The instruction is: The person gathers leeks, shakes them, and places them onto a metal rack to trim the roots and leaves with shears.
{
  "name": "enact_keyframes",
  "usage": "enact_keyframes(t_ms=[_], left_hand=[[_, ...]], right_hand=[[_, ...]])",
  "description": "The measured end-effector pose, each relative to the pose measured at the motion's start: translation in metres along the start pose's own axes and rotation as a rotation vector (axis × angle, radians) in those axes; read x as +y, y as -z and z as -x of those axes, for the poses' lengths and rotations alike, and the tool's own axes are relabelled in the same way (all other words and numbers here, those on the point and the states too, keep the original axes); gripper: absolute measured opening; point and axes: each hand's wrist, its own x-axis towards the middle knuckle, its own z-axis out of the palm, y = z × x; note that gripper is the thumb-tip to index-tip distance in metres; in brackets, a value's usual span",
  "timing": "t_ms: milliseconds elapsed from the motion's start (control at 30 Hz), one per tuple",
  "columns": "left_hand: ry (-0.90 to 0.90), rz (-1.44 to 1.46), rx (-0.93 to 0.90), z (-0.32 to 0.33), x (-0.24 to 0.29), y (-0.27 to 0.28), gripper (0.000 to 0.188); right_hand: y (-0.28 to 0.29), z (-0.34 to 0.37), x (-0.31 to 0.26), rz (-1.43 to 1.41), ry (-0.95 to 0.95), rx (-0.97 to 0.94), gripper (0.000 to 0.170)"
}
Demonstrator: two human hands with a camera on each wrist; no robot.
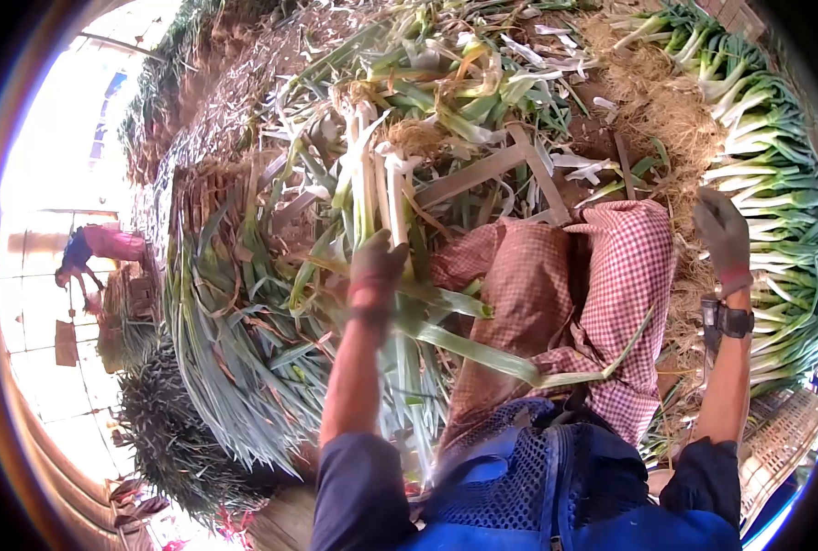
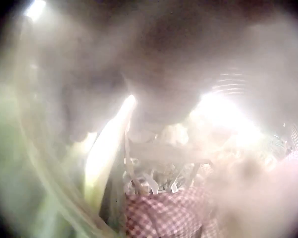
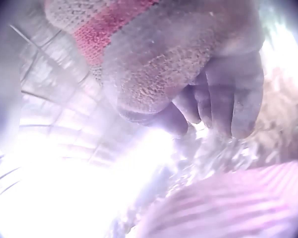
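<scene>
Left grip (image 1: 377, 266) at leek stalks (image 1: 363, 174), right hand (image 1: 723, 234) beside leek row's edge (image 1: 738, 173)

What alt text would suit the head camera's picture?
A person's gloved left hand is over a heap of leafy leeks, while the gloved right hand hovers empty beside a row of white-stemmed leeks. Checked cloth covers the legs between.

2 arms (image 1: 352, 386) apart, left hand (image 1: 376, 266) blurred, right hand (image 1: 723, 231) gloved — fingers (image 3: 246, 96) loosely bent
</scene>
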Motion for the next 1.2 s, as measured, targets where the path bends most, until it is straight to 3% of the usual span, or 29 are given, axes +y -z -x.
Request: enact_keyframes(t_ms=[67, 100, 200, 267, 333, 400, 433, 467, 567, 633, 667, 733, 767, 800, 867, 900, 933, 1000, 1033, 1100, 1133, 1200], left_hand=[[0.11, -0.281, -0.05, -0.017, 0.007, -0.013, 0.053], [0.186, -0.312, 0.011, -0.021, 0.01, -0.022, 0.059], [0.307, -0.328, 0.075, -0.03, 0.01, -0.037, 0.059], [0.301, -0.344, 0.033, -0.032, 0.003, -0.031, 0.058], [0.363, -0.277, -0.164, -0.029, 0.01, -0.017, 0.064], [0.395, -0.194, -0.264, -0.03, 0.005, -0.008, 0.058], [0.42, -0.115, -0.364, -0.03, 0.002, -0.005, 0.051], [0.423, -0.111, -0.364, -0.026, 0.003, -0.004, 0.051], [0.409, 0.178, -0.415, 0.008, -0.004, -0.03, 0.027], [0.299, 0.022, -0.428, 0.033, 0.008, -0.043, 0.026], [0.224, 0.027, -0.459, 0.046, 0.023, -0.035, 0.033], [0.114, 0.095, -0.37, 0.062, 0.028, -0.029, 0.036], [0.153, 0.162, -0.484, 0.054, 0.023, -0.019, 0.042], [0.243, 0.473, -0.476, 0.052, 0.018, -0.01, 0.051], [0.088, 0.604, -0.18, 0.028, -0.008, -0.007, 0.059], [-0.002, 0.33, 0.027, 0.018, -0.014, 0.003, 0.058], [-0.089, 0.053, 0.231, 0.007, -0.005, 0.024, 0.057], [-0.064, -0.105, 0.255, -0.021, -0.028, 0.021, 0.057], [-0.046, -0.266, 0.275, -0.028, -0.039, 0.016, 0.057], [0.002, -0.255, 0.242, -0.032, -0.05, 0.006, 0.057], [0.051, -0.244, 0.204, -0.033, -0.047, 0.007, 0.057], [0.078, -0.226, 0.143, -0.021, -0.048, 0.006, 0.053]], right_hand=[[-0.048, -0.003, -0.058, 0.108, 0.213, -0.132, 0.031], [-0.075, -0.001, -0.082, 0.102, 0.265, -0.227, 0.03], [-0.152, 0.004, -0.126, 0.148, 0.344, -0.585, 0.026], [-0.205, 0.016, -0.131, 0.152, 0.284, -0.761, 0.03], [-0.252, 0.026, -0.133, 0.17, 0.249, -0.896, 0.036], [-0.298, 0.036, -0.126, 0.14, 0.087, -0.979, 0.049], [-0.316, 0.041, -0.124, 0.143, 0.086, -0.984, 0.049], [-0.333, 0.044, -0.12, 0.12, 0.022, -0.979, 0.055], [-0.377, 0.045, -0.09, -0.084, -0.183, -0.979, 0.075], [-0.387, 0.045, -0.091, -0.144, -0.285, -0.96, 0.071], [-0.367, 0.039, -0.124, -0.062, -0.296, -1.05, 0.052], [-0.376, 0.054, -0.1, -0.457, -0.371, -0.998, 0.034], [-0.386, 0.06, -0.089, -0.621, -0.305, -0.914, 0.027], [-0.388, 0.065, -0.075, -0.525, -0.198, -0.787, 0.026], [-0.372, 0.065, -0.102, -0.687, -0.482, -0.798, 0.028], [-0.377, 0.065, -0.092, -0.78, -0.329, -0.832, 0.028], [-0.373, 0.063, -0.101, -0.778, -0.33, -0.835, 0.028], [-0.356, 0.06, -0.133, -1.077, -0.371, -0.872, 0.028], [-0.356, 0.053, -0.137, -1.006, -0.394, -0.869, 0.029], [-0.385, 0.04, -0.093, -0.951, -0.397, -0.791, 0.036], [-0.379, 0.033, -0.099, -1.12, -0.587, -0.809, 0.04], [-0.385, 0.03, -0.08, -1.157, -0.607, -0.904, 0.045]])
